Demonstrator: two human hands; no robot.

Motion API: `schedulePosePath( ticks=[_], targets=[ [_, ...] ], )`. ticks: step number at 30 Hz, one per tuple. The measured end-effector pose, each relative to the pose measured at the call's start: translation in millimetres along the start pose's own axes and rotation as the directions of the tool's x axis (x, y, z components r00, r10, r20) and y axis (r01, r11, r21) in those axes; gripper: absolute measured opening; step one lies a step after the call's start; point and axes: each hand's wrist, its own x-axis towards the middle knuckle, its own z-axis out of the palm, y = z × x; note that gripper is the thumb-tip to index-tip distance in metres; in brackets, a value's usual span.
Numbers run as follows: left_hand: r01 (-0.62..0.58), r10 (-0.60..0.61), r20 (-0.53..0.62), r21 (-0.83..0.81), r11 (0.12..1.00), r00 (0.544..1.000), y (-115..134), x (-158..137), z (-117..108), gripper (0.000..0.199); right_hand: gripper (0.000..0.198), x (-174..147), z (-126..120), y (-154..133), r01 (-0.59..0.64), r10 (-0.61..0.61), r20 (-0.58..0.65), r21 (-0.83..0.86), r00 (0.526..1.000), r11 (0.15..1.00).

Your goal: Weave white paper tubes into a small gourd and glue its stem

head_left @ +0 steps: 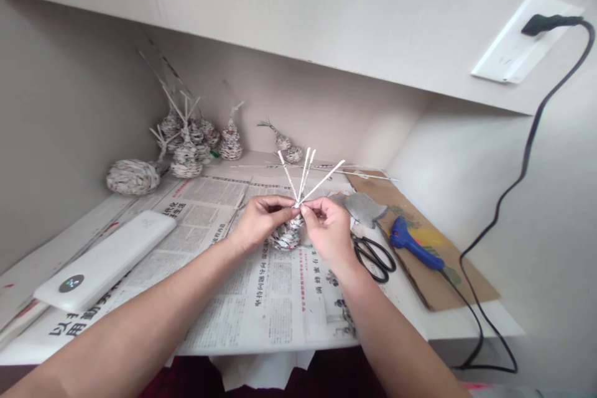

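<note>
A small gourd woven from rolled paper strips stands on the newspaper before me. Several thin white paper sticks fan upward from its neck. My left hand pinches the neck from the left, thumb and forefinger closed on it. From the other side my right hand pinches the same neck, its fingertips close to those of the left. Both hands hide part of the gourd's upper body. Black-handled scissors lie just right of my right hand, their blades mostly out of sight.
A blue glue gun rests on a cardboard sheet, its black cord running to the wall socket. A white power bank lies left on newspaper. Woven gourds stand at the back left. A low overhang covers the rear.
</note>
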Motion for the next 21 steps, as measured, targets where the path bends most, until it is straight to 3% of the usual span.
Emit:
schedulePosePath(
  ticks=[6, 15, 21],
  targets=[
    [-0.012, 0.012, -0.029, -0.002, 1.000, 1.000, -1.2, 1.0, -1.1, 0.031, 0.016, -2.3, 3.6, -2.1, 0.013, -0.012, -0.031, 0.009, 0.999, 1.000],
    [0.034, -0.037, -0.036, -0.095, 0.995, 0.999, -4.2, 5.3, -5.2, 0.033, 0.022, -1.2, 0.1, -5.5, -0.154, 0.142, 0.076, 0.177, 0.987, 0.972],
    [0.028, -0.029, -0.007, -0.096, 0.995, 1.000, -0.7, 5.2, -5.7, 0.032, 0.027, -1.5, 0.3, -6.5, -0.266, 0.250, 0.091, 0.328, 0.964, 0.906]
  ],
)
